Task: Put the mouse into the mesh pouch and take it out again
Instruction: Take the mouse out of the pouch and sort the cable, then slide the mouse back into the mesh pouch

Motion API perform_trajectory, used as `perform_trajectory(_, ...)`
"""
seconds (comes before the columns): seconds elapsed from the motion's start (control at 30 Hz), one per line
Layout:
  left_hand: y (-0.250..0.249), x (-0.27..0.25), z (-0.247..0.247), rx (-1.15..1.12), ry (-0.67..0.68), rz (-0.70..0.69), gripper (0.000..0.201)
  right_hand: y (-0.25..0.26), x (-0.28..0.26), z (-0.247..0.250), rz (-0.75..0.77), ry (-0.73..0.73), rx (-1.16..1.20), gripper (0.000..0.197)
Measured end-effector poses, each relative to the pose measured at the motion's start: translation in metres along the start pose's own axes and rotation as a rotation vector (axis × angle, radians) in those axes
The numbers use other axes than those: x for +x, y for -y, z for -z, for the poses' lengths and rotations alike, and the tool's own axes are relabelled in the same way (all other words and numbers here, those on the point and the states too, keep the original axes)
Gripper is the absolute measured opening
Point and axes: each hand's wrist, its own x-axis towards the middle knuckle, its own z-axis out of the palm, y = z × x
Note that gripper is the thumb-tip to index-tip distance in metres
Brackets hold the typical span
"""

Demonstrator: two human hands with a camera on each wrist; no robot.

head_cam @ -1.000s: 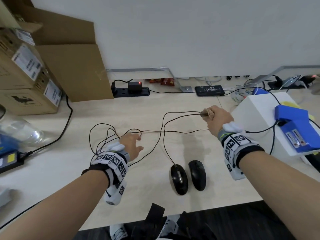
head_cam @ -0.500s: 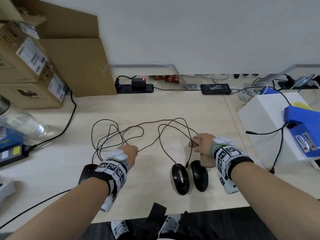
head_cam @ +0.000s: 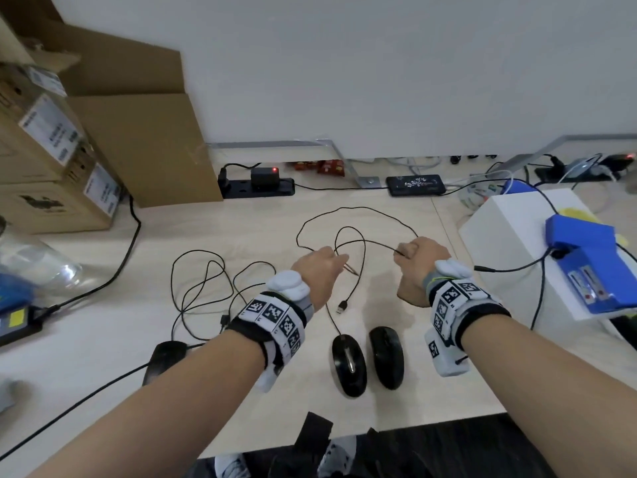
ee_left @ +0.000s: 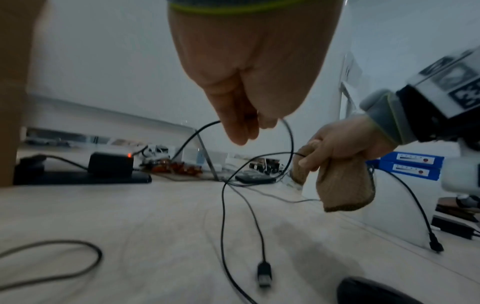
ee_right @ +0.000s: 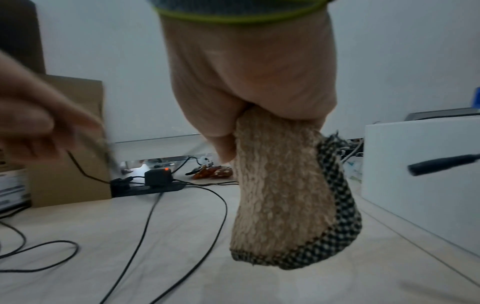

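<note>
Two black mice lie side by side near the table's front edge: a wired mouse (head_cam: 348,365) and a second mouse (head_cam: 386,355). The wired one's thin black cable (head_cam: 358,212) loops over the table, and its USB plug (head_cam: 342,307) lies beside my left wrist. My left hand (head_cam: 336,263) pinches that cable (ee_left: 291,144) above the table. My right hand (head_cam: 403,251) grips a beige knit pouch (ee_right: 280,195) with a black-checked rim, which hangs limp below the fist. It also pinches the cable (ee_left: 272,153). The head view hides the pouch behind the fist.
A third black mouse (head_cam: 165,355) with its own cable tangle (head_cam: 203,281) lies at the left. Cardboard boxes (head_cam: 138,150) stand at the back left and a power strip (head_cam: 256,186) along the wall. A white box (head_cam: 510,236) carrying a blue device (head_cam: 586,257) stands right.
My left hand has left the left cable tangle and moved right to pinch the cable near my right hand. The right hand has risen away from the mice, still holding the pouch.
</note>
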Motion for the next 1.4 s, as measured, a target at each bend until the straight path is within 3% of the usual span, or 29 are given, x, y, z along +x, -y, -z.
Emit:
perform_trajectory(0.1, -0.007, 0.005, -0.03, -0.05, 0.317, 0.05, 0.054, -0.024, 0.008, -0.004, -0.074, -0.041, 0.097, 0.053)
perform_trajectory(0.17, -0.008, 0.001, -0.041, -0.031, 0.425, 0.081, 0.051, -0.031, 0.012, -0.012, -0.066, -0.034, 0.232, 0.048)
perform_trajectory(0.33, 0.025, -0.024, -0.052, -0.123, 0.254, 0.158, 0.039, -0.004, -0.006, -0.022, -0.015, -0.163, 0.431, 0.058)
perform_trajectory(0.4, 0.049, -0.041, -0.049, -0.252, 0.164, 0.275, 0.034, 0.027, -0.017, -0.029, 0.016, -0.117, 0.49, 0.055)
perform_trajectory(0.53, 0.087, -0.077, -0.037, -0.523, -0.158, 0.504, 0.024, 0.084, -0.039, -0.052, 0.142, 0.055, 0.665, 0.022)
perform_trajectory(0.6, 0.113, -0.109, -0.029, -0.576, -0.336, 0.663, 0.021, 0.117, -0.052, -0.079, 0.184, 0.186, 0.759, 0.02)
perform_trajectory(0.7, 0.146, -0.151, -0.035, -0.53, -0.502, 0.781, 0.024, 0.148, -0.066, -0.111, 0.148, 0.292, 0.921, 0.025)
perform_trajectory(0.8, 0.176, -0.194, -0.048, -0.442, -0.445, 0.932, 0.047, 0.175, -0.081, -0.134, 0.082, 0.383, 0.987, 0.031)
perform_trajectory(0.93, 0.187, -0.225, -0.067, -0.364, 0.016, 1.059, 0.097, 0.188, -0.091, -0.151, 0.037, 0.442, 1.041, 0.038)
perform_trajectory(1.03, 0.187, -0.239, -0.074, -0.289, 0.18, 1.029, 0.102, 0.198, -0.1, -0.16, -0.018, 0.474, 1.079, 0.039)
perform_trajectory(1.17, 0.182, -0.236, -0.074, -0.241, 0.193, 1.047, 0.081, 0.202, -0.106, -0.165, -0.049, 0.494, 1.095, 0.043)
perform_trajectory(1.23, 0.184, -0.234, -0.066, -0.352, 0.179, 1.076, 0.07, 0.2, -0.109, -0.165, -0.074, 0.525, 1.114, 0.038)
perform_trajectory(1.4, 0.187, -0.218, -0.026, -0.83, -0.173, 1.035, 0.062, 0.197, -0.11, -0.149, -0.068, 0.536, 1.182, 0.038)
